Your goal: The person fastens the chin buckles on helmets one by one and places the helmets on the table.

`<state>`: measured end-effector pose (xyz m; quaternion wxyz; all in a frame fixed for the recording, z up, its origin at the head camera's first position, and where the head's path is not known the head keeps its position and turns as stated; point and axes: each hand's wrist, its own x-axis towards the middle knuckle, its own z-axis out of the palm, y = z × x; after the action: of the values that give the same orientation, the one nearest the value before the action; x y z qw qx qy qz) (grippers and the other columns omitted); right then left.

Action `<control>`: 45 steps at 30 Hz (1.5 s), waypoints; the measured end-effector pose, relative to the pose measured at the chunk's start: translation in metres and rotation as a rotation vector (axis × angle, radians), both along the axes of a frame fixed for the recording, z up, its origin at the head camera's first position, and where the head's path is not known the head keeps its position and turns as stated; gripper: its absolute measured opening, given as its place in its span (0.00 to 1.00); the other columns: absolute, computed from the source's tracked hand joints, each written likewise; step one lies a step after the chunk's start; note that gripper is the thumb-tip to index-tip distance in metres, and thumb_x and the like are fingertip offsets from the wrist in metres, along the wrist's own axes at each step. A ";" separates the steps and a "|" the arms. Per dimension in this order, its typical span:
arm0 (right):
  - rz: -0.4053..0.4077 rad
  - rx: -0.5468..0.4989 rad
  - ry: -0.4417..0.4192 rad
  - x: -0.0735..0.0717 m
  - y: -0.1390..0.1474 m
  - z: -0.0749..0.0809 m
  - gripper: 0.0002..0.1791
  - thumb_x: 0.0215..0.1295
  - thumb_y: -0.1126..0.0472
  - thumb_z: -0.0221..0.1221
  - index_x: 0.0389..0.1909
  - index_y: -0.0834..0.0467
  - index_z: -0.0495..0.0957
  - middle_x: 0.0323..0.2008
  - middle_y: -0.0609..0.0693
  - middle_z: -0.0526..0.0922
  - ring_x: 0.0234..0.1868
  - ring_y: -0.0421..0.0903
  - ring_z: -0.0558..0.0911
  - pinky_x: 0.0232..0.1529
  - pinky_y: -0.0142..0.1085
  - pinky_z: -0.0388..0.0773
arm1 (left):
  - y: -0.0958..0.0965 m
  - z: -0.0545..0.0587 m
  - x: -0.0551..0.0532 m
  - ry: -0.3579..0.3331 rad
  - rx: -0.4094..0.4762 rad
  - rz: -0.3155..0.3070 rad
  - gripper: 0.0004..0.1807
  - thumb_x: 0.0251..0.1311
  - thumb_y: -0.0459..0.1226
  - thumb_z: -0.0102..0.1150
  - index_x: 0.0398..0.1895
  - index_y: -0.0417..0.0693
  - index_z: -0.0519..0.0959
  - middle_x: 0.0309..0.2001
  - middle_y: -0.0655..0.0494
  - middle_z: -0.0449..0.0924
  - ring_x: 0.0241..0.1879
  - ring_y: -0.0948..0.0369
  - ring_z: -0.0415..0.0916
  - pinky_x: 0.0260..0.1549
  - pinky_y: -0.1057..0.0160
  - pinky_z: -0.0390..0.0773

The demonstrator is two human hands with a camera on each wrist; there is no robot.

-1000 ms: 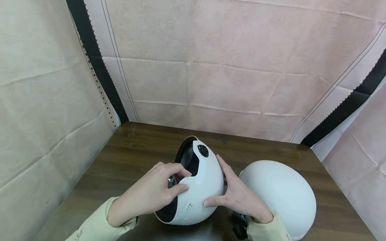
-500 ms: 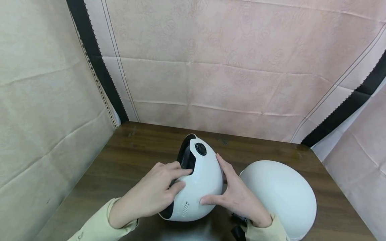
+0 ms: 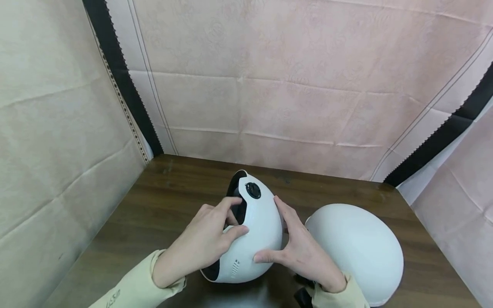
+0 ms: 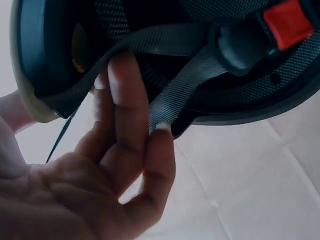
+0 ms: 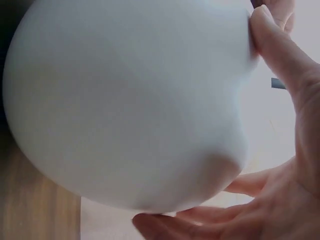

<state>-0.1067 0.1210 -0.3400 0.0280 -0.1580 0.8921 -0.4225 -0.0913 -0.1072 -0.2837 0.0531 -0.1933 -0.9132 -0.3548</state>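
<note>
A white helmet (image 3: pixel 259 233) with a black lining stands tilted on the table, its opening toward the left. My left hand (image 3: pixel 206 237) reaches over its edge, thumb on the outer shell and fingers inside the opening. In the left wrist view these fingers touch the black chin straps (image 4: pixel 170 40), one fingertip right under a strap. A black buckle (image 4: pixel 240 47) with a red tab (image 4: pixel 289 23) hangs farther along the straps. My right hand (image 3: pixel 304 252) grips the rounded back of the helmet, thumb and fingers spread around the smooth shell, as the right wrist view also shows.
A second white dome-shaped shell (image 3: pixel 358 252) sits on the brown wooden table (image 3: pixel 185 188), close to the right forearm. Pale fabric walls (image 3: pixel 246 85) enclose the table at the back and sides. A black object (image 3: pixel 303 297) lies beside the right cuff.
The helmet has turned a little and shifted slightly left. The left index finger has lifted and moved higher along the opening, with the thumb farther onto the shell. The right hand keeps its grip.
</note>
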 end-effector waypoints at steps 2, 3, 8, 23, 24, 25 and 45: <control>0.013 0.022 -0.009 -0.002 0.001 -0.002 0.74 0.33 0.31 0.74 0.77 0.40 0.35 0.73 0.40 0.50 0.65 0.41 0.67 0.59 0.45 0.70 | 0.000 0.001 0.001 -0.021 0.034 0.019 0.27 0.58 0.39 0.68 0.60 0.41 0.73 0.24 0.72 0.75 0.45 0.56 0.71 0.48 0.50 0.71; 0.024 0.032 -0.018 -0.003 0.002 -0.004 0.75 0.34 0.32 0.74 0.77 0.41 0.33 0.74 0.42 0.48 0.67 0.42 0.65 0.60 0.46 0.68 | 0.000 0.001 0.001 -0.013 0.039 0.026 0.28 0.58 0.39 0.68 0.61 0.41 0.72 0.23 0.73 0.74 0.45 0.55 0.71 0.48 0.49 0.70; 0.090 0.023 -0.134 -0.009 0.008 -0.013 0.77 0.40 0.39 0.76 0.75 0.41 0.22 0.75 0.47 0.46 0.68 0.43 0.63 0.62 0.47 0.65 | -0.004 0.001 0.001 -0.009 0.103 0.012 0.27 0.57 0.35 0.67 0.60 0.40 0.72 0.23 0.73 0.76 0.35 0.62 0.74 0.41 0.56 0.73; 0.067 0.001 -0.116 -0.005 0.006 -0.017 0.74 0.37 0.34 0.74 0.74 0.32 0.27 0.75 0.38 0.43 0.70 0.40 0.58 0.65 0.48 0.60 | -0.002 0.001 0.002 0.075 -0.033 0.040 0.07 0.61 0.39 0.64 0.37 0.46 0.86 0.35 0.61 0.83 0.38 0.63 0.78 0.50 0.52 0.66; 0.069 0.001 -0.111 -0.004 0.006 -0.016 0.74 0.37 0.34 0.74 0.74 0.33 0.27 0.75 0.38 0.43 0.71 0.40 0.56 0.66 0.48 0.59 | -0.002 0.001 0.001 0.093 -0.038 0.045 0.07 0.60 0.40 0.65 0.35 0.46 0.87 0.34 0.61 0.83 0.36 0.64 0.78 0.49 0.52 0.66; 0.073 0.000 -0.103 -0.003 0.005 -0.016 0.74 0.37 0.34 0.74 0.74 0.34 0.27 0.75 0.38 0.42 0.72 0.40 0.55 0.66 0.48 0.59 | -0.002 0.001 0.000 0.103 -0.041 0.051 0.08 0.59 0.41 0.65 0.34 0.46 0.87 0.32 0.61 0.83 0.34 0.66 0.78 0.48 0.52 0.66; 0.005 0.043 -0.028 0.002 -0.003 -0.005 0.76 0.32 0.28 0.72 0.76 0.38 0.31 0.75 0.41 0.44 0.72 0.44 0.55 0.65 0.51 0.61 | -0.012 0.005 -0.008 -0.199 0.168 0.122 0.06 0.60 0.41 0.66 0.33 0.49 0.81 0.27 0.61 0.79 0.27 0.64 0.73 0.28 0.61 0.74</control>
<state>-0.1044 0.1179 -0.3447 0.0447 -0.1536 0.9001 -0.4053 -0.0997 -0.1195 -0.2783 -0.0003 -0.0960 -0.8912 -0.4433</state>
